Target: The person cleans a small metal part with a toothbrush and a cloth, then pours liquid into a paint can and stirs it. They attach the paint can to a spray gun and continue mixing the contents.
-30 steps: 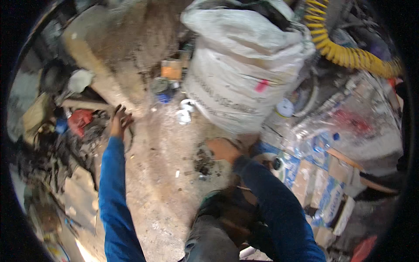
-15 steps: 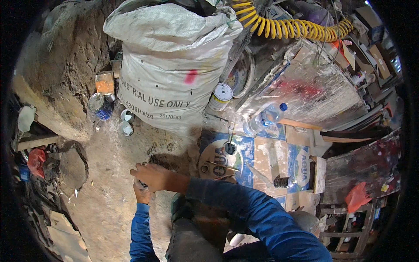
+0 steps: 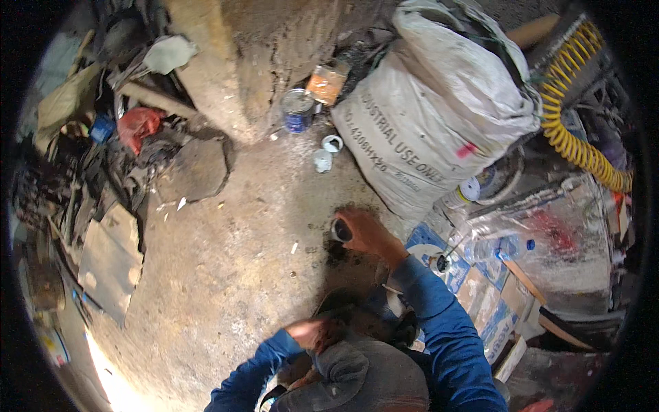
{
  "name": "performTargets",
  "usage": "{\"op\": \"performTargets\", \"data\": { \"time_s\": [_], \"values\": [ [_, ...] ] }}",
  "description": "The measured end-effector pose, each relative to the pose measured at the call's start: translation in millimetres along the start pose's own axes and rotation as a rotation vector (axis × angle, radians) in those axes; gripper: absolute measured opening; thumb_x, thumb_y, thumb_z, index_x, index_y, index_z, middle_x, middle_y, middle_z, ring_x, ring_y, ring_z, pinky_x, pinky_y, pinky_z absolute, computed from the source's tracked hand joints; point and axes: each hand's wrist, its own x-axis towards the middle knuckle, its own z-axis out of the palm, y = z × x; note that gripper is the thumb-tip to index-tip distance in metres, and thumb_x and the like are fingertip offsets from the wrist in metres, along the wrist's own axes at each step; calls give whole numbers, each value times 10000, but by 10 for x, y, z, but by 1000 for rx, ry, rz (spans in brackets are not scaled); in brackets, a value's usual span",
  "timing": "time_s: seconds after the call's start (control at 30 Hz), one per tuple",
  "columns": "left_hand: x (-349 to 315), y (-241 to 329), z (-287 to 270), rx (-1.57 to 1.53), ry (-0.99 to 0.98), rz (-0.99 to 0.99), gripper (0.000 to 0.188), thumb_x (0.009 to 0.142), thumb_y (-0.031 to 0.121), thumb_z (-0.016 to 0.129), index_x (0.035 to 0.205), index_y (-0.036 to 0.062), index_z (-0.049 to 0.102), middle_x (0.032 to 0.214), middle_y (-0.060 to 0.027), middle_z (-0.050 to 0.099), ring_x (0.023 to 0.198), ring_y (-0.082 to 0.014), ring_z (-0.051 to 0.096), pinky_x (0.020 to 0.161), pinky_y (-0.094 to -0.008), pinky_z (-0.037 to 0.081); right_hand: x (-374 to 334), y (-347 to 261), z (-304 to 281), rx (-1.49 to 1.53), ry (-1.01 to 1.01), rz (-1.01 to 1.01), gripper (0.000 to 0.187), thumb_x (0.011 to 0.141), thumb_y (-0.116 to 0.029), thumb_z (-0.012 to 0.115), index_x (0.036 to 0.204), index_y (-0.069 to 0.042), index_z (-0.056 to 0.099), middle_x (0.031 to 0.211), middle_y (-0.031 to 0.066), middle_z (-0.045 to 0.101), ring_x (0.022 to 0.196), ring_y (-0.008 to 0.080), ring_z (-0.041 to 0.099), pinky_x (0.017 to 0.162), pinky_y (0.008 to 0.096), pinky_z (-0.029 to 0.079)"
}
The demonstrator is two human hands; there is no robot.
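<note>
My right hand (image 3: pixel 368 235) is closed around a small round cup (image 3: pixel 341 231) with a pale rim and a dark inside. It is held low over a dark-stained patch of floor, in front of the big white woven sack (image 3: pixel 439 110). Whether the cup touches the floor I cannot tell. Nearer to me, my left hand (image 3: pixel 310 334) is beside my bent knee, apart from the right. Its fingers are smeared and partly lost against the dark trousers, so what they do is not visible.
Beyond the hands stand a blue tin (image 3: pixel 298 113), an orange-marked block (image 3: pixel 327 82) and two small pale cups (image 3: pixel 324 161). On the right are a plastic bottle (image 3: pixel 498 247), printed cardboard (image 3: pixel 473 292) and a yellow coiled hose (image 3: pixel 566 123). Scrap and a red bag (image 3: pixel 139 127) lie left.
My hands were together around a small object; now they are apart, the left back by my knee and the right out with the cup. The whole view has swung left.
</note>
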Motion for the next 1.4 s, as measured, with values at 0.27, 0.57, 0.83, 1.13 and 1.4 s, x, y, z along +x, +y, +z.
{"op": "performTargets", "data": {
  "time_s": [0.27, 0.57, 0.83, 1.13, 1.4],
  "values": [
    [-214, 1054, 55, 1082, 825, 639, 617, 840, 269, 769, 1343, 66, 475, 1321, -123, 527, 1189, -278, 514, 930, -397, 482, 100, -267, -226, 23, -70, 151, 674, 636, -170, 829, 1223, -40, 523, 1177, 203, 555, 1123, 393, 528, 948, 442, 457],
    [-786, 1106, -178, 393, 954, 832, 380, 928, 184, 647, 1258, 24, 546, 1205, -106, 626, 1033, -201, 617, 881, -350, 507, 114, -364, -229, 39, -73, 175, 663, 651, -149, 827, 1227, -48, 515, 1157, 181, 528, 1091, 388, 535, 922, 436, 460],
    [-994, 537, -278, 122, 1017, 801, 354, 972, 291, 586, 1231, 52, 571, 1158, -115, 651, 1010, -216, 642, 843, -347, 519, 85, -409, -141, -6, -44, 149, 661, 648, -132, 827, 1234, -110, 522, 1176, 175, 524, 1107, 400, 533, 907, 459, 475],
    [-893, 437, -128, 47, 996, 829, 306, 972, 219, 580, 1211, 27, 583, 1099, -94, 673, 950, -172, 649, 796, -310, 523, 36, -424, -125, -132, -126, 182, 685, 665, -126, 828, 1287, -115, 542, 1259, 177, 513, 1149, 380, 532, 934, 469, 487],
    [-790, 429, -119, 38, 947, 833, 300, 978, 225, 577, 1205, 29, 588, 1094, -89, 673, 948, -173, 653, 795, -306, 523, 5, -360, -126, -7, -105, 219, 676, 647, -136, 842, 1251, -94, 543, 1235, 158, 512, 1129, 378, 542, 932, 445, 485]
  ]
}}
